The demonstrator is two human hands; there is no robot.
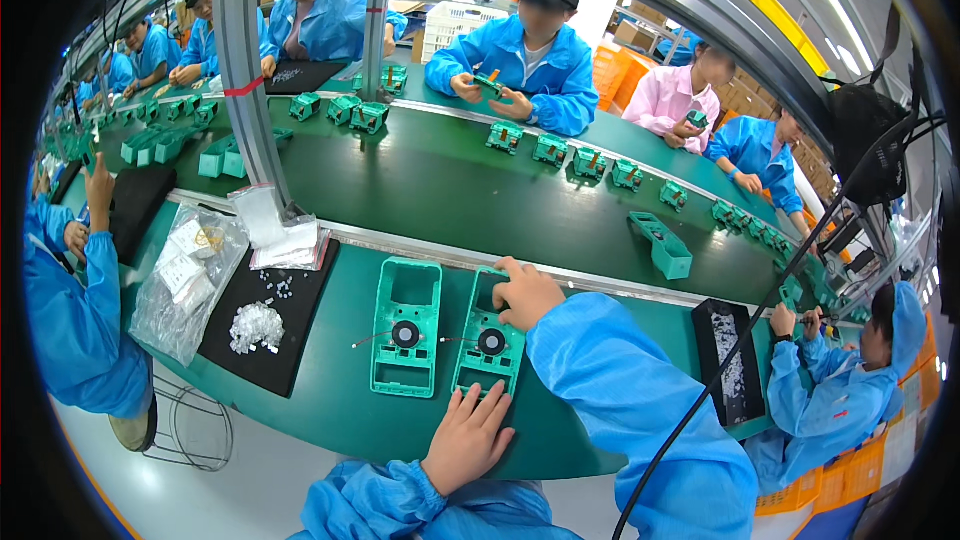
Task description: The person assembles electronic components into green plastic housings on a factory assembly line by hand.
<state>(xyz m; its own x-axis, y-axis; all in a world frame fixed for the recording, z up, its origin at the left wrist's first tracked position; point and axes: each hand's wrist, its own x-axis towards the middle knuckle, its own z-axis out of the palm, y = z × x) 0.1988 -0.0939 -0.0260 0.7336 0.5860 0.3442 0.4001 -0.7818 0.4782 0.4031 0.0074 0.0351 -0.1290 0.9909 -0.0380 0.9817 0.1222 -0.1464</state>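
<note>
A green plastic housing (486, 319) with a round black fan (492, 342) lies on the bench before me. At its upper right end, my right hand (527, 296) has its fingers bent over the rim. My left hand (470, 440) rests on the lower end, fingers stretched out and slightly spread. Just to the left, a second green housing (409, 313) lies apart from both hands, with a black fan (405, 335) in its middle. Thin wires stick out leftward from each fan. My right palm and part of the upper rim are hidden.
Small clear pieces (257, 328) lie on a black mat (290, 365), beside plastic bags (190, 280). A black tray (755, 395) stands at right. Beyond runs a conveyor (430, 180) with green housings; a black cable (700, 400) crosses the view. Co-workers sit around.
</note>
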